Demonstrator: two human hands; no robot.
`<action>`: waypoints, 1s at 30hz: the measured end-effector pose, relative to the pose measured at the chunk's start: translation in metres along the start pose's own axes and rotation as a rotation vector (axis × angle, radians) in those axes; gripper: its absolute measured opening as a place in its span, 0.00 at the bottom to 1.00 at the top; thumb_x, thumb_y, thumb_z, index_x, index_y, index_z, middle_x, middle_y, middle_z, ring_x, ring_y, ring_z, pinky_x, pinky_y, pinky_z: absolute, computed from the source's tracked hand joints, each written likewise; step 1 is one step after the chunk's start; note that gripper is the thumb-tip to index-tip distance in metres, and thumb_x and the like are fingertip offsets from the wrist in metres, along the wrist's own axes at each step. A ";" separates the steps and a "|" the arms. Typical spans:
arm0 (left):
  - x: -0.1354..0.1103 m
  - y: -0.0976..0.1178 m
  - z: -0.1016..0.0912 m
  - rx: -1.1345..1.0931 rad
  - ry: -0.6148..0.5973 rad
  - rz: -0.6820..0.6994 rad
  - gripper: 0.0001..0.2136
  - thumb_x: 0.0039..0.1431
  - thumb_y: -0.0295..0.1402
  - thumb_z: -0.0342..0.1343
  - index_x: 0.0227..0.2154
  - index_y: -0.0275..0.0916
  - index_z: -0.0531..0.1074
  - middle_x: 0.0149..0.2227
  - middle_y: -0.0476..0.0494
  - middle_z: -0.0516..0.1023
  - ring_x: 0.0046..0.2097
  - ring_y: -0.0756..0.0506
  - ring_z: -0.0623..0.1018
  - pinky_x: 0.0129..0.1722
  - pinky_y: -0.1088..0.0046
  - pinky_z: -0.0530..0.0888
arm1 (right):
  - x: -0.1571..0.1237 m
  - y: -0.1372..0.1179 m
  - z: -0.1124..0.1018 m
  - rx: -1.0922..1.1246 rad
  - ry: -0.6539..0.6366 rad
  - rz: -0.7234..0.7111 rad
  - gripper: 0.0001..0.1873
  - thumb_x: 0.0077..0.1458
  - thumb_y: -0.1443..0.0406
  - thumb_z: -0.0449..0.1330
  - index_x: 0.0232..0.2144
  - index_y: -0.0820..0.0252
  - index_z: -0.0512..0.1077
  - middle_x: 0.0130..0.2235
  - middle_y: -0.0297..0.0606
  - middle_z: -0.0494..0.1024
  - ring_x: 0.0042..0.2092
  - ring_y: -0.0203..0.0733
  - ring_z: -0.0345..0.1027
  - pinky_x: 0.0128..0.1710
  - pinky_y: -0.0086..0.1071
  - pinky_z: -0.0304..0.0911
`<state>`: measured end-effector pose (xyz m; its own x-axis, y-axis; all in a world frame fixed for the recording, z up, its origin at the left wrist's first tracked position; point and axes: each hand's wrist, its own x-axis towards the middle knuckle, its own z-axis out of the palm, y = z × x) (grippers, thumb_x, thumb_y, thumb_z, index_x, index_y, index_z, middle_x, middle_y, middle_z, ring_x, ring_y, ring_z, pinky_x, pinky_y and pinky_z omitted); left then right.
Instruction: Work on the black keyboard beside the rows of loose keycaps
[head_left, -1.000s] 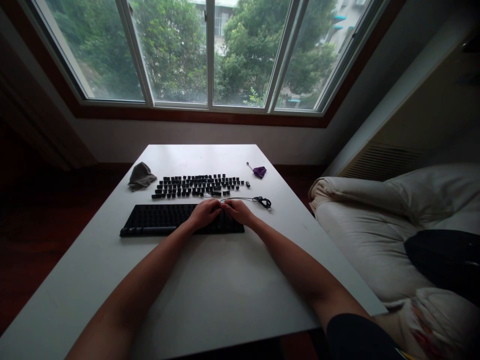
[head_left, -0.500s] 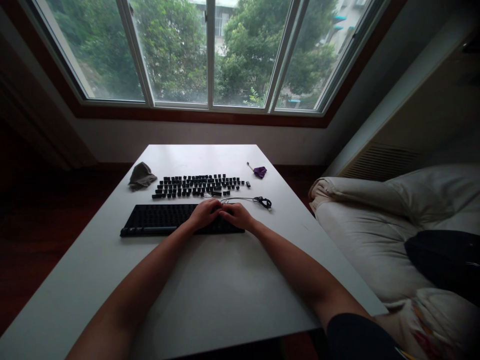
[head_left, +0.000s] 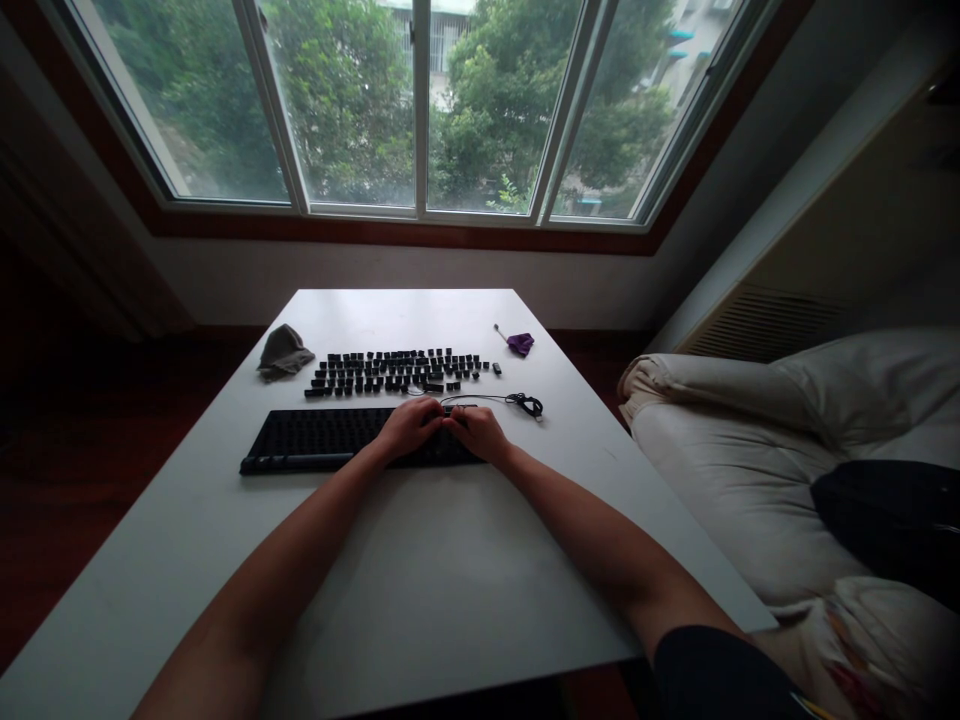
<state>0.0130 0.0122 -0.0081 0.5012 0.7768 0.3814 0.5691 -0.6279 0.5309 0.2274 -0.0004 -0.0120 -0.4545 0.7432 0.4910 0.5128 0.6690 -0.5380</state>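
A black keyboard base (head_left: pixel 322 437) lies on the white table (head_left: pixel 420 580), its keycaps taken off. Rows of loose black keycaps (head_left: pixel 394 370) lie just behind it. My left hand (head_left: pixel 409 426) and my right hand (head_left: pixel 480 431) rest side by side on the keyboard's right part, fingers curled and pinched together near its top edge. What the fingertips hold is too small to make out. A thin black cable (head_left: pixel 517 402) runs from the keyboard's back edge to the right and ends in a small coil.
A grey cloth (head_left: pixel 282 351) lies at the table's back left. A purple tool (head_left: pixel 517 343) lies at the back right. A white cushioned seat (head_left: pixel 757 450) with a dark garment (head_left: pixel 892 520) stands right of the table. Large windows (head_left: pixel 420 100) fill the wall behind.
My right hand has shifted slightly left and closer to my left hand on the keyboard. Nothing else has moved.
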 end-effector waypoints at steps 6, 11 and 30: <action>-0.001 0.003 -0.002 0.026 -0.015 0.028 0.09 0.63 0.40 0.57 0.40 0.41 0.76 0.38 0.45 0.76 0.39 0.45 0.74 0.41 0.68 0.70 | -0.002 0.002 0.002 0.023 0.027 0.049 0.28 0.66 0.43 0.49 0.28 0.58 0.72 0.25 0.37 0.75 0.26 0.38 0.65 0.33 0.31 0.59; -0.001 0.004 -0.003 0.080 -0.042 0.087 0.11 0.64 0.43 0.57 0.41 0.42 0.77 0.40 0.43 0.75 0.42 0.44 0.74 0.43 0.67 0.70 | -0.002 0.000 0.002 0.049 0.053 0.066 0.27 0.66 0.45 0.50 0.29 0.59 0.73 0.25 0.37 0.75 0.26 0.37 0.65 0.32 0.30 0.58; -0.001 0.000 0.002 0.097 -0.056 0.087 0.12 0.64 0.44 0.57 0.42 0.45 0.80 0.41 0.42 0.76 0.43 0.43 0.75 0.46 0.64 0.71 | 0.001 -0.005 0.001 0.199 0.225 0.292 0.26 0.65 0.45 0.50 0.26 0.56 0.68 0.19 0.32 0.72 0.23 0.37 0.66 0.30 0.29 0.62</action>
<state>0.0136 0.0116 -0.0099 0.5855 0.7167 0.3789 0.5806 -0.6969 0.4210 0.2239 -0.0034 -0.0091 -0.1288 0.8965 0.4240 0.4357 0.4352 -0.7879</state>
